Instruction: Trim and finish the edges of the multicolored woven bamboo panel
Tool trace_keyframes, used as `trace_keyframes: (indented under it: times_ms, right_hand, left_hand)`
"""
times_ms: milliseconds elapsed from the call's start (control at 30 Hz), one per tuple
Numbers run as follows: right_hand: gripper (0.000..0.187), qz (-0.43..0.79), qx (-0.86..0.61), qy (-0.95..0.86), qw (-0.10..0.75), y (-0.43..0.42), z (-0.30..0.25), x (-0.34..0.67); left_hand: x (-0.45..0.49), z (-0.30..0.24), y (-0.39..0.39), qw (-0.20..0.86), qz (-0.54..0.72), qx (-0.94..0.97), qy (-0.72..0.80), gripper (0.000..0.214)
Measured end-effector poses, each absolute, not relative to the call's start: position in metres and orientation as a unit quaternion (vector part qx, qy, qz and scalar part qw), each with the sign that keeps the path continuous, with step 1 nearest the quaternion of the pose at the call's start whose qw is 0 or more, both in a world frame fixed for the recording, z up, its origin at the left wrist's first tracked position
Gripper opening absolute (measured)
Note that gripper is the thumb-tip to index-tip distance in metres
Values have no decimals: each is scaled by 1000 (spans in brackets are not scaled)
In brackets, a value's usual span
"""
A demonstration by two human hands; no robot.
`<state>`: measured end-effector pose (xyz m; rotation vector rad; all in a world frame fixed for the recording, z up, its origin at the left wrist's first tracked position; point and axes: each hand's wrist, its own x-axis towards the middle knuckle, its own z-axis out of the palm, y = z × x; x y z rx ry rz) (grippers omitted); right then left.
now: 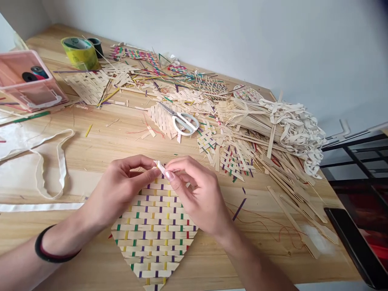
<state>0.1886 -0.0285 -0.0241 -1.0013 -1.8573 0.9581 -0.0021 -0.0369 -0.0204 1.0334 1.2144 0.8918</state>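
A woven mat (154, 230) of pale strips with purple, green, yellow and red threads lies flat on the wooden table (100, 141) in front of me. My left hand (121, 188) and my right hand (194, 190) meet at its far edge. Both pinch one small pale strip end (159, 165) between thumb and fingers, just above the mat. A black band circles my left wrist.
White-handled scissors (182, 120) lie on woven scraps behind my hands. Loose strips and a bundle of white strips (297, 129) pile at the right. A pink plastic box (28, 79), a yellow-green tape roll (80, 52) and white cloth (18, 139) sit at the left. A dark device (354, 242) lies at the right edge.
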Motion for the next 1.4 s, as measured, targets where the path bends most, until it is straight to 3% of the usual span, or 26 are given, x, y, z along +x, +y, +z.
trace_keyframes:
  times_ms: [433,667,800,900,1067,1167,1400]
  right_hand:
    - [12,430,-434,-666,429,-25,-24,193]
    - [10,337,-475,-695,422,-11,-28,205]
    - [12,253,-480,-726,423,-7,-25,209]
    - [9,363,-456,-692,426,-8,-23,209]
    - [13,627,-386,-589,332,-14,-21,204]
    - [15,660,-385,-572,299,-17,-21,202]
    - [15,609,-401,-620,291,-17,-21,203]
  left_hand:
    - [0,-21,-35,627,412,402,525,39]
    - [0,-20,-36,619,409,425,519,41]
    - [-2,-20,-37,593,403,477,508,25]
    - [-2,-20,-37,578,396,491,517,21]
    - [-2,-20,-35,586,398,471,525,29]
    - [-3,-20,-35,592,397,458,530,35]
    - [-6,-15,-35,554,371,471,577,43]
